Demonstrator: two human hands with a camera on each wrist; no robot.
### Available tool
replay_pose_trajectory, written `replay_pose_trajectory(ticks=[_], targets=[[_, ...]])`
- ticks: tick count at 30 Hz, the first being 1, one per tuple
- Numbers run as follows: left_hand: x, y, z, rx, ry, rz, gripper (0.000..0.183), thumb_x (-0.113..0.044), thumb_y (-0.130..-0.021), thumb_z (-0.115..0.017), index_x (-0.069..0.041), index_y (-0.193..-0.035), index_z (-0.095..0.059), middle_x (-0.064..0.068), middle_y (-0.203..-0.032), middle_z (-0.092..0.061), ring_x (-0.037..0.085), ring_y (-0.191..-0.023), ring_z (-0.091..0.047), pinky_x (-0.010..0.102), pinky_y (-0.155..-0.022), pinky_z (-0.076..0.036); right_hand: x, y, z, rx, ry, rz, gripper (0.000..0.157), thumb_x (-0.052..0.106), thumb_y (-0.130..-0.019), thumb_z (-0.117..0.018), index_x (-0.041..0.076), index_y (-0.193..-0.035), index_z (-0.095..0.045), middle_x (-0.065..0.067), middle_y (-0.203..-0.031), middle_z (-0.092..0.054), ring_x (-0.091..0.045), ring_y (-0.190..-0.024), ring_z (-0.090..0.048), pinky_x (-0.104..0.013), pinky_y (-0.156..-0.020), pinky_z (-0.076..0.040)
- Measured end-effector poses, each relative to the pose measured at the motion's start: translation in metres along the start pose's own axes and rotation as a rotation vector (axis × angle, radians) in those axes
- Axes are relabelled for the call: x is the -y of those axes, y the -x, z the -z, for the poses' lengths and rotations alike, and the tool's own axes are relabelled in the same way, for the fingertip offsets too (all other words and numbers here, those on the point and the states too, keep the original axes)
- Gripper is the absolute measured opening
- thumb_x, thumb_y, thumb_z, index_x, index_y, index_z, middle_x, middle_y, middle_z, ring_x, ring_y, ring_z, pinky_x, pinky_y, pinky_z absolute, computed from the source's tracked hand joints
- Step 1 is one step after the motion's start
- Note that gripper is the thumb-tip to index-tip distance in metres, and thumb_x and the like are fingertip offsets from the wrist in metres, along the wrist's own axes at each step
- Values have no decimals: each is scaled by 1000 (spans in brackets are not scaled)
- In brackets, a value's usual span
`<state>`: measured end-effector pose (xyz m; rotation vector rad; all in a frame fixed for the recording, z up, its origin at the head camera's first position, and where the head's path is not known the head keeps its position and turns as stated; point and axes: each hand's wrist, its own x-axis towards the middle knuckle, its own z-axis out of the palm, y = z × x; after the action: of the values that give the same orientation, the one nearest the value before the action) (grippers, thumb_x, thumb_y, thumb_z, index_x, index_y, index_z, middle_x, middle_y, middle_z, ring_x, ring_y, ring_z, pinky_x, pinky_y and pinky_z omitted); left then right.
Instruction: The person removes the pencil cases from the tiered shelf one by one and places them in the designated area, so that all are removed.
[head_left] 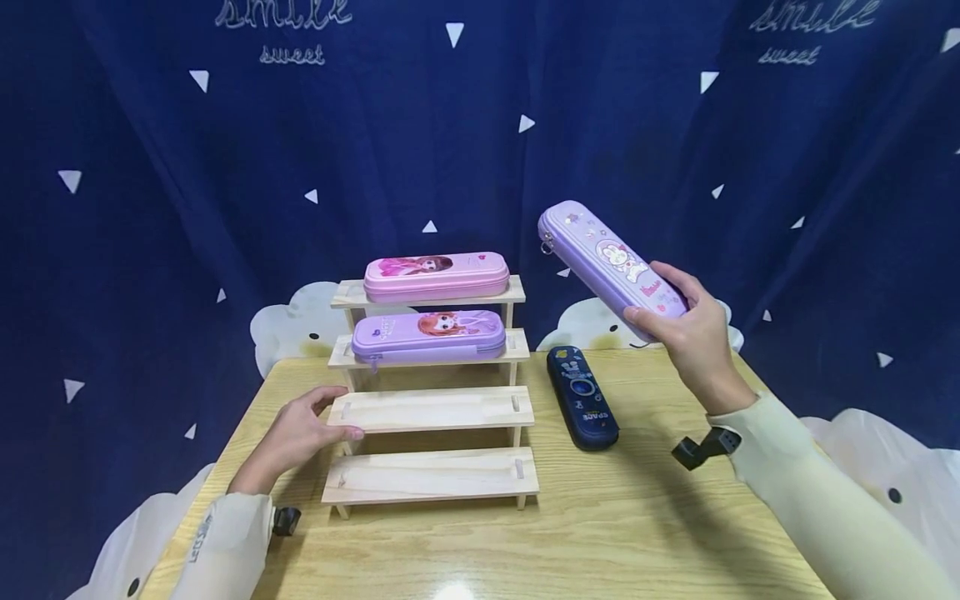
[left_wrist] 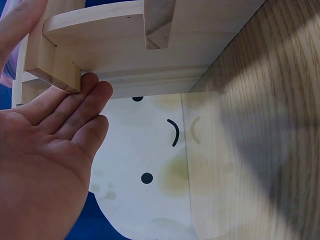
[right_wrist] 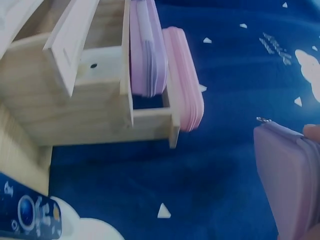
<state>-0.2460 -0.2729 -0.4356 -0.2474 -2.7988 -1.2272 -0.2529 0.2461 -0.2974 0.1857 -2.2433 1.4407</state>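
In the head view my right hand (head_left: 693, 333) grips the near end of a lilac pencil case (head_left: 600, 258) with a bunny print, held up in the air right of the rack. The same lilac case (right_wrist: 285, 175) shows at the right edge of the right wrist view. My left hand (head_left: 300, 433) holds the left end of a stepped wooden rack (head_left: 431, 408) at its second-lowest shelf, thumb on top and the other fingers at the side. A pink pencil case (head_left: 437, 277) lies on the top shelf, and a purple pencil case (head_left: 429, 336) with a doll print on the shelf below.
A dark blue space-print pencil case (head_left: 582, 398) lies on the wooden table (head_left: 600, 525), just right of the rack. Behind the table hangs a dark blue curtain (head_left: 420, 142) with white triangles and cloud shapes.
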Motion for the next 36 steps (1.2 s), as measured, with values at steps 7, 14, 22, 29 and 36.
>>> replay_pose_trajectory(ticks=[7, 14, 22, 29, 36], targets=[[1, 1, 0, -5, 6, -5, 84, -43, -72, -90, -1, -138, -57, 24, -142, -60, 48, -138, -49, 58, -116, -41, -24, 0, 10, -113, 48, -66, 74, 26, -82, -85, 23, -148, -53, -1, -138, -53, -7, -109, -48, -7, -77, -46], [0, 0, 0, 2, 18, 0, 84, -42, -73, -91, -1, -138, -57, 24, -142, -60, 48, -139, -48, 58, -117, -40, -58, 8, 15, -159, 50, -174, 74, 25, -83, -84, 22, -149, -52, -1, -135, -54, -5, -107, -50, -5, -79, -46], [2, -1, -1, 2, 30, -5, 83, -40, -73, -91, 0, -137, -57, 24, -141, -60, 47, -140, -48, 58, -118, -40, -97, 15, 12, -214, 56, -294, 76, 24, -84, -82, 17, -151, -49, -12, -145, -55, -5, -110, -52, -4, -84, -42], [3, -1, -1, -3, 22, -9, 84, -41, -73, -91, 0, -137, -57, 24, -141, -61, 47, -139, -49, 58, -117, -41, -123, 23, 8, -237, 98, -389, 76, 31, -86, -79, 16, -152, -46, -14, -149, -55, -17, -121, -52, -11, -91, -40], [2, 0, -1, 1, 33, -2, 83, -41, -73, -91, -1, -137, -57, 24, -142, -60, 48, -140, -48, 58, -118, -40, -151, 32, -3, -196, 163, -437, 79, 38, -87, -77, 10, -153, -44, -19, -149, -54, -29, -129, -52, -29, -101, -41]])
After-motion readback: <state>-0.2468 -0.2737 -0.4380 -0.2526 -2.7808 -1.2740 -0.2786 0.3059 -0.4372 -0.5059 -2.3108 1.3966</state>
